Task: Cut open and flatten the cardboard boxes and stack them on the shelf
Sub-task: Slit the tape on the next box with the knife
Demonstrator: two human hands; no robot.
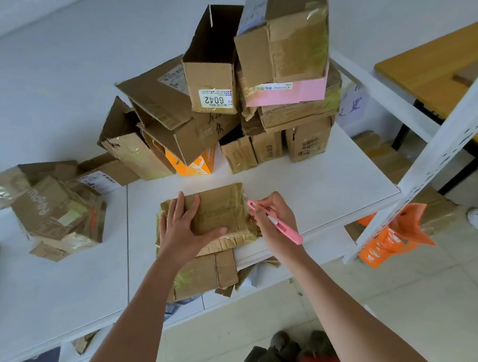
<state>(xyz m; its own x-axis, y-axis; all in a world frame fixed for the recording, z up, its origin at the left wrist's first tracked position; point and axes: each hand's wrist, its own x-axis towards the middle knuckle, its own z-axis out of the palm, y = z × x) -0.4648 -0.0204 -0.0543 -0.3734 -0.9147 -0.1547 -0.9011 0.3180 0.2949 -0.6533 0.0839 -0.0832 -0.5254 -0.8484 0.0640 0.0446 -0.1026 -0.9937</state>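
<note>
The small taped box (216,207) lies on the white shelf (315,191), pressed flat under the open left hand (183,225) while the right hand (272,219) grips a pink cutter (277,223) at its right edge; it looks light, stiff, with slippery tape.

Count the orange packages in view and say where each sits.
2 visible. One orange box sits on the shelf under the brown cardboard pile. One orange bag lies on the floor right of the shelf post. Others may be hidden under the pile.
</note>
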